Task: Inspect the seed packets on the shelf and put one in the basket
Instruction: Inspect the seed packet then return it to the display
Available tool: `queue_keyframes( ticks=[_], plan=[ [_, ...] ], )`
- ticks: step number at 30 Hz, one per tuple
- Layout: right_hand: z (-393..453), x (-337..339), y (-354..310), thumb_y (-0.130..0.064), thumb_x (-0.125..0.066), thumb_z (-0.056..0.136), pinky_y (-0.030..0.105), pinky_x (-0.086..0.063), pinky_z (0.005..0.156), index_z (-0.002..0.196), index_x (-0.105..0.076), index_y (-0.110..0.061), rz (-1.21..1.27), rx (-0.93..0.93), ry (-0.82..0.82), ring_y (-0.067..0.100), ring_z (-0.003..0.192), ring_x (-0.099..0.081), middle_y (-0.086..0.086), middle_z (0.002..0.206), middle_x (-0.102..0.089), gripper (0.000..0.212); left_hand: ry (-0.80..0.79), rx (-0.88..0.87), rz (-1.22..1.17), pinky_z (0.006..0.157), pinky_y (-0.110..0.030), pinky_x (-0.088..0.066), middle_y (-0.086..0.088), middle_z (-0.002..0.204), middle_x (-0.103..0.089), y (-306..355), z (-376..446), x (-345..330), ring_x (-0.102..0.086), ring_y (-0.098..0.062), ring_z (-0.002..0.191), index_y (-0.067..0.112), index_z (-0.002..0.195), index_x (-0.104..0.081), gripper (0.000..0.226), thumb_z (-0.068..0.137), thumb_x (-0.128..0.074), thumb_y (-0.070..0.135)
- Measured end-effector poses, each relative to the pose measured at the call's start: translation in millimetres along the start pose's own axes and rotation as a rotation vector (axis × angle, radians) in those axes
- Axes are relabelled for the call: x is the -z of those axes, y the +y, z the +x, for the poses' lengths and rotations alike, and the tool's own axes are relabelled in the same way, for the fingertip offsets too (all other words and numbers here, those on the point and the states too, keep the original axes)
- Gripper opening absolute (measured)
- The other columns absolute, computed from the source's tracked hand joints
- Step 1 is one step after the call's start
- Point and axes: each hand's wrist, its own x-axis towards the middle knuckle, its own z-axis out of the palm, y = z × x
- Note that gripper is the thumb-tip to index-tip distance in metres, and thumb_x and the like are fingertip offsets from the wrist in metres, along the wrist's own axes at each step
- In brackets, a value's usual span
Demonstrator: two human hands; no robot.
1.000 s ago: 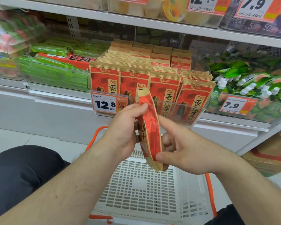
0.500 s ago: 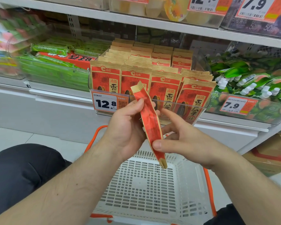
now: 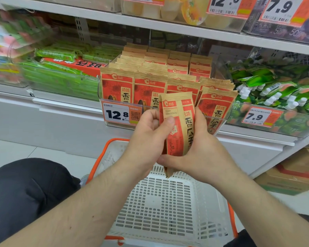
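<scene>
I hold one red and tan seed packet [image 3: 179, 125] upright in front of the shelf, its printed face turned toward me. My left hand [image 3: 148, 139] grips its left edge, thumb across the front. My right hand [image 3: 202, 148] wraps around its right side and bottom. Several rows of the same seed packets [image 3: 150, 75] stand in a clear bin on the shelf right behind it. The white basket [image 3: 169, 209] with orange handles sits on the floor directly below my hands.
A 12.8 price tag [image 3: 121, 114] hangs on the bin front. Green packs [image 3: 61, 75] fill the bin to the left, green pouches [image 3: 268, 86] the bin to the right. Cardboard boxes [image 3: 296, 173] stand at lower right. My dark-trousered knee [image 3: 25, 193] is at lower left.
The packet has turned from edge-on to face-on toward me. Both hands have shifted their grip around its sides, and it sits slightly higher.
</scene>
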Motion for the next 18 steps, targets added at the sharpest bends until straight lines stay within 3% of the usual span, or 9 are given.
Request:
queue_keyframes(
  ticks=[2,5,8,11,15,18],
  plan=[
    [0,-1,-1,-0.077,-0.076,0.039,0.041,-0.057,0.084,0.149,-0.011,-0.045,-0.015,-0.032,0.003,0.011,0.101,-0.065,-0.019,0.114,-0.063,0.131,0.064,0.009,0.024,0.059,-0.033,-0.06,-0.003,0.081,-0.074,0,2,1,-0.073,-0.016,0.073,0.011,0.1,-0.053,0.004,0.102,-0.05,0.01],
    [7,-4,5,-0.076,-0.072,0.047,0.041,-0.059,0.082,0.117,-0.054,-0.042,0.215,-0.096,0.056,0.005,0.091,-0.069,-0.02,0.097,-0.072,0.08,0.106,0.029,0.047,0.065,-0.036,-0.061,-0.009,0.083,-0.074,1,5,4,-0.072,-0.018,0.072,0.011,0.092,-0.053,0.011,0.103,-0.049,0.01],
    [14,0,8,-0.061,-0.066,0.08,0.052,-0.059,0.081,0.09,-0.074,-0.023,0.511,-0.106,0.142,0.02,0.084,-0.074,-0.005,0.087,-0.077,0.04,0.072,0.056,0.068,0.069,-0.039,-0.059,-0.014,0.09,-0.073,2,4,5,-0.07,-0.021,0.074,0.012,0.094,-0.054,0.01,0.103,-0.05,0.014],
    [17,7,9,-0.038,-0.054,0.1,0.049,-0.06,0.076,0.082,-0.076,-0.011,0.594,-0.106,0.17,0.031,0.075,-0.072,0.008,0.078,-0.077,0.039,0.03,0.072,0.057,0.069,-0.04,-0.058,-0.01,0.084,-0.074,3,3,6,-0.07,-0.019,0.071,0.012,0.094,-0.053,0.01,0.103,-0.05,0.014],
    [16,8,11,-0.034,-0.051,0.102,0.042,-0.052,0.06,0.081,-0.072,0.001,0.584,-0.081,0.151,0.04,0.065,-0.061,0.023,0.076,-0.071,0.045,0.029,0.085,0.045,0.057,-0.031,-0.058,-0.006,0.075,-0.072,5,2,7,-0.068,-0.015,0.063,0.013,0.089,-0.053,0.014,0.103,-0.05,0.013],
    [18,11,14,-0.032,-0.051,0.102,0.038,-0.05,0.057,0.083,-0.072,0.003,0.582,-0.064,0.097,0.035,0.063,-0.06,0.023,0.076,-0.071,0.045,0.05,0.105,0.046,0.059,-0.034,-0.057,-0.008,0.078,-0.072,5,2,7,-0.068,-0.018,0.066,0.014,0.089,-0.054,0.015,0.103,-0.05,0.014]
  ],
)
